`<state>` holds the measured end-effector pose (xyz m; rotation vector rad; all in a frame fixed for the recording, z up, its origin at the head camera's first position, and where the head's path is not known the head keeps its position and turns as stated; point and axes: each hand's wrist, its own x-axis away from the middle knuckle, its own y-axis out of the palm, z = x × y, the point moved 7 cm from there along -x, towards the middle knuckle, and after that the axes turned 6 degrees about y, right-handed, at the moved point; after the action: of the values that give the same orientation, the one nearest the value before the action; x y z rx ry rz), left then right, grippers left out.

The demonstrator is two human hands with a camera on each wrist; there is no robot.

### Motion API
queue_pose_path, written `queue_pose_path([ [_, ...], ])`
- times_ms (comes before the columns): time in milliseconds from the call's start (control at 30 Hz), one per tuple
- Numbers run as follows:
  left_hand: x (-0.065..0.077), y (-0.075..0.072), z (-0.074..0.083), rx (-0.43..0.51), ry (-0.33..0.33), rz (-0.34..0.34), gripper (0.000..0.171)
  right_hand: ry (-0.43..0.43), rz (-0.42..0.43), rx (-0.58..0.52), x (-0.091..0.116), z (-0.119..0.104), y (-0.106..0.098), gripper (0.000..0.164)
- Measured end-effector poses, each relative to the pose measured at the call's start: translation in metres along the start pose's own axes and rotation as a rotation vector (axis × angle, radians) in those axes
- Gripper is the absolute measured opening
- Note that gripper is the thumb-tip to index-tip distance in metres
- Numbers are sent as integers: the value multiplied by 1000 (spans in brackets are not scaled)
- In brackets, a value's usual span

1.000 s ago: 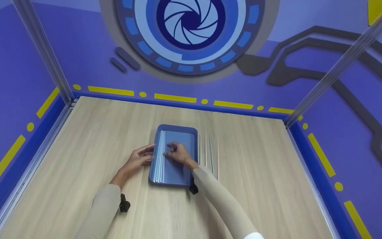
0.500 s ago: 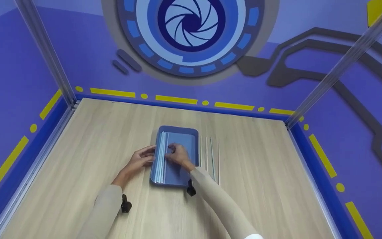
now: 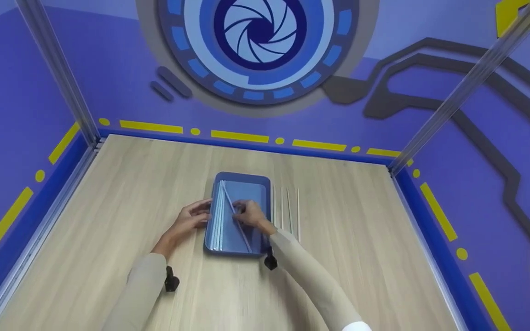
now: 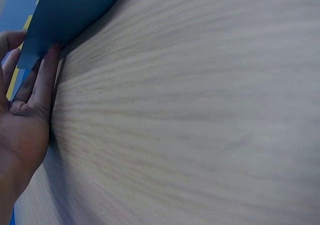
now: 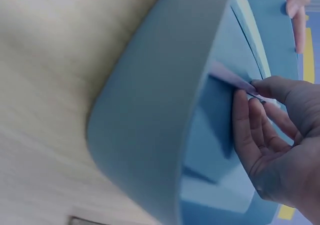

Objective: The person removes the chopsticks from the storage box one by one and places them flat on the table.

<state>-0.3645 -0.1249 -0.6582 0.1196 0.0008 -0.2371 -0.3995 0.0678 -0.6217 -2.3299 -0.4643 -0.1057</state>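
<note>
A blue rectangular tray (image 3: 252,189) lies on the table. Several pale thin sticks (image 3: 218,220) lie lengthwise in it along the left side. My right hand (image 3: 250,215) pinches a thin lilac stick (image 5: 232,78) between thumb and fingertips. This stick slants across the tray, its near end toward the lower right and its far end by the pale ones. At the tray's left wall is my left hand (image 3: 189,223), its fingers extended. In the left wrist view, fingers (image 4: 47,77) touch the tray's outer wall; some fingertips are hidden.
Several thin sticks (image 3: 282,207) lie roughly parallel on the wooden table (image 3: 154,161), just right of the tray. Blue-purple panels (image 3: 122,82) enclose the back and sides, with metal posts (image 3: 60,73) at the corners.
The lilac stick has swung from beside the pale sticks to a slant, its near end moving right. My right hand has shifted slightly right relative to the tray. The left hand stays at the wall.
</note>
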Motion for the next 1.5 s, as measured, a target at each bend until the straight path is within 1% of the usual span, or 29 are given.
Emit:
queue_pose_path([
  [133, -1, 1, 0, -11, 4, -3, 58, 11, -22, -37, 4, 2, -2, 40],
  [267, -1, 2, 1, -29, 6, 5, 57, 6, -40, -49, 7, -1, -6, 42],
  [333, 0, 2, 1, -36, 6, 6, 58, -4, -53, -71, 9, -3, -7, 44],
  [400, 0, 1, 1, -23, 1, 5, 58, -15, -55, -90, 11, -5, -9, 46],
  [533, 0, 2, 0, 15, -7, 2, 60, -74, -17, -86, 14, -12, -18, 46],
  [667, -1, 3, -1, 7, -19, 5, 60, -118, 37, -80, 17, -14, -30, 44],
  [767, 0, 2, -1, -23, -21, 4, 60, -107, 41, -116, 19, -11, -35, 45],
  [900, 0, 0, -1, -42, -17, 10, 59, -83, 23, -189, 22, -8, -43, 47],
  [1000, 1, -3, 1, -58, -12, 21, 59, -80, 28, -213, 23, -7, -51, 49],
  [1200, 1, -4, 4, -58, -10, 20, 58, -84, 78, -243, 26, 2, -68, 50],
  [1500, 3, 0, 2, -56, -18, 6, 59, -34, 126, -277, 37, 27, -88, 51],
])
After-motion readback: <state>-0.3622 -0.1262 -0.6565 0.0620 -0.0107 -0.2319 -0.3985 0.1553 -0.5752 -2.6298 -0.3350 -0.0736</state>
